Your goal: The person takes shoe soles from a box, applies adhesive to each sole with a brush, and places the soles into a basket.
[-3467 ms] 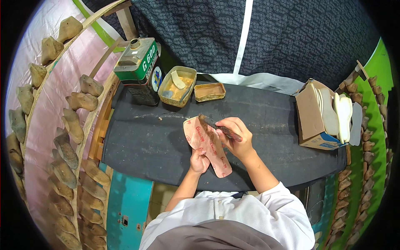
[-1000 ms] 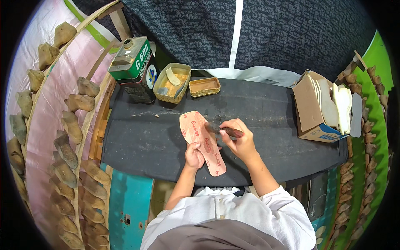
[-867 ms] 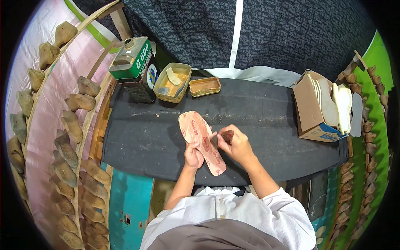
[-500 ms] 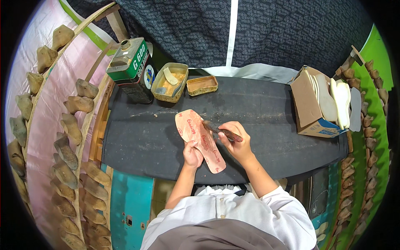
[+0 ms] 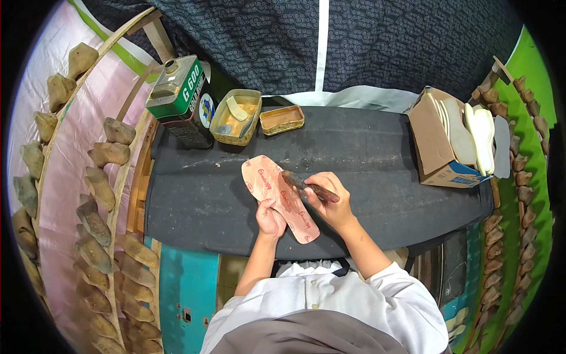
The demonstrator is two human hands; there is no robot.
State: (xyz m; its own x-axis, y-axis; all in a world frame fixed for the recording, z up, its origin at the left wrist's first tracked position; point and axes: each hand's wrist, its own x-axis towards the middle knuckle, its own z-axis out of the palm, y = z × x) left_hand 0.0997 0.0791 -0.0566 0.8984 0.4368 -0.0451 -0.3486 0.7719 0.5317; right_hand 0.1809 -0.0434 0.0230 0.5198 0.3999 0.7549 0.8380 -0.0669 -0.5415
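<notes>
My left hand (image 5: 270,220) grips a pinkish-tan shoe insole (image 5: 302,226) by its near left edge, thumb on top, holding it over the black-covered table. Red printing covers the insole's upper face, and a darker, wet-looking patch runs along its middle. In my right hand (image 5: 334,206) is a brush (image 5: 297,181) with a reddish-brown handle, its dark end pointing left. The brush's tip is at the insole's right edge, on the wider far part; whether it touches is hard to tell.
A green and black metal can (image 5: 181,100), a tub (image 5: 257,118) with small pieces inside and a shallow tray (image 5: 282,120) stand at the table's far left. A cardboard box (image 5: 432,138) of pale insoles sits at the right. Racks of shoe lasts (image 5: 93,219) flank both sides.
The insole and brush appear slightly further left, much of it along with a small shift of the whole view. Both hands keep their holds.
</notes>
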